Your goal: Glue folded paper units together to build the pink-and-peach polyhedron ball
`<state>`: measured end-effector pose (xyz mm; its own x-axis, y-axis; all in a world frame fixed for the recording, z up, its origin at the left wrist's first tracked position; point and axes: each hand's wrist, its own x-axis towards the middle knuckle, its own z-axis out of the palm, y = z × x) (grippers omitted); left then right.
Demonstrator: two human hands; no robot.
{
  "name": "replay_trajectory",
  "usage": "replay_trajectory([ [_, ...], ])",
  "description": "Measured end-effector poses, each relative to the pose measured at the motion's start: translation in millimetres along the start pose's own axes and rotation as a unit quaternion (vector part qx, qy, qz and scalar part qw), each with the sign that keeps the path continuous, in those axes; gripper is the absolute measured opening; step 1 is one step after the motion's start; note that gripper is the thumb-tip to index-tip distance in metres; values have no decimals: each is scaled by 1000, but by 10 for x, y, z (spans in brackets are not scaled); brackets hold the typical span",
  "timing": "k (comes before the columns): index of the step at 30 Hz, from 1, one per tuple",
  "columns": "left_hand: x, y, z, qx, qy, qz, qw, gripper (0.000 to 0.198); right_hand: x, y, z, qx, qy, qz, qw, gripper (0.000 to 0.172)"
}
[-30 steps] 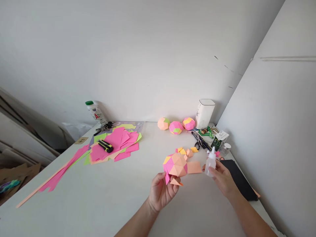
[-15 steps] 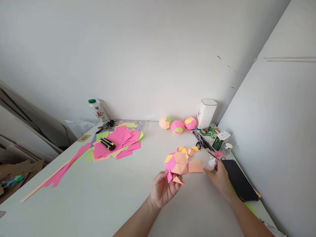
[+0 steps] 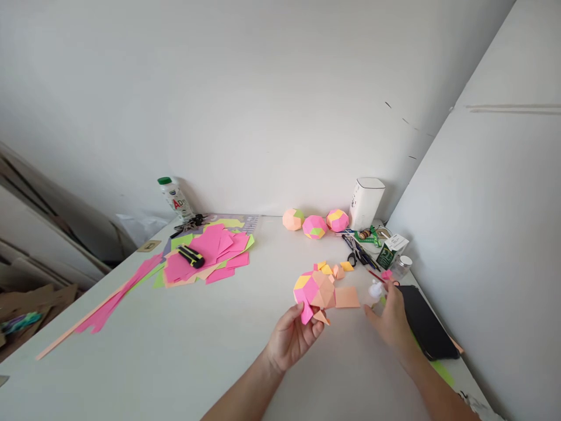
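Note:
My left hand (image 3: 294,336) pinches a faceted paper ball (image 3: 313,289) of pink, peach and yellow pieces by its lower side. Pink and peach paper flaps stick out from its underside. To the right, my right hand (image 3: 391,318) has its thumb and fingers apart beside a small white bottle (image 3: 376,289), which stands on the table. Its fingertips lie close to a thin red stick (image 3: 376,276). Between the ball and the bottle lies a peach paper rectangle (image 3: 348,297). Small yellow and peach paper pieces (image 3: 326,268) lie behind the ball.
Three finished-looking paper balls (image 3: 314,227) sit by the wall, beside a white container (image 3: 367,203). Scissors (image 3: 352,258), pens and a clear jar (image 3: 402,266) crowd the right side, near a black phone-like slab (image 3: 429,321). A cutter (image 3: 191,255) rests on pink paper sheets (image 3: 214,248) at left.
My right hand has let go of the white bottle, its fingers shifting slightly right and away. The paper ball in my left hand has turned and moved a little to the right.

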<state>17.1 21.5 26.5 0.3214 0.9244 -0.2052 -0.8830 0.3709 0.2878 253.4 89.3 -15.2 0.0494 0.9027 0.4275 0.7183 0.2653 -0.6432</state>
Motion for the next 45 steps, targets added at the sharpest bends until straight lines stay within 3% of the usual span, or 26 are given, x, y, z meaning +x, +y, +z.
replay_trajectory([
  [4,3,-12,17,2,9,4,1000,17,-50,-260,-130,-85,105,-94,986,67],
  [7,9,-35,25,-8,15,2,1000,15,-119,-435,-235,-65,172,-150,972,57],
  [8,11,-47,25,-11,18,0,1000,14,-149,-475,-256,-41,167,-178,969,51],
  [11,12,-92,20,-17,25,-2,1000,13,-245,-558,-264,53,45,-250,966,36],
  [14,3,-149,18,-17,28,-9,999,12,-327,-635,-210,131,-87,-276,948,30],
  [17,-8,-208,20,-5,19,-26,999,15,-380,-717,-151,204,-137,-251,937,23],
  [24,-4,-288,26,-5,25,-36,999,18,-439,-810,-109,292,-146,-141,935,5],
  [30,2,-287,42,7,12,-31,999,18,-447,-820,-108,332,-158,-85,926,2],
  [40,1,-315,26,20,42,-28,999,14,-440,-772,-81,383,-178,-28,906,2],
  [45,-12,-292,50,45,5,-30,999,20,-442,-741,-81,401,-192,12,896,9],
])
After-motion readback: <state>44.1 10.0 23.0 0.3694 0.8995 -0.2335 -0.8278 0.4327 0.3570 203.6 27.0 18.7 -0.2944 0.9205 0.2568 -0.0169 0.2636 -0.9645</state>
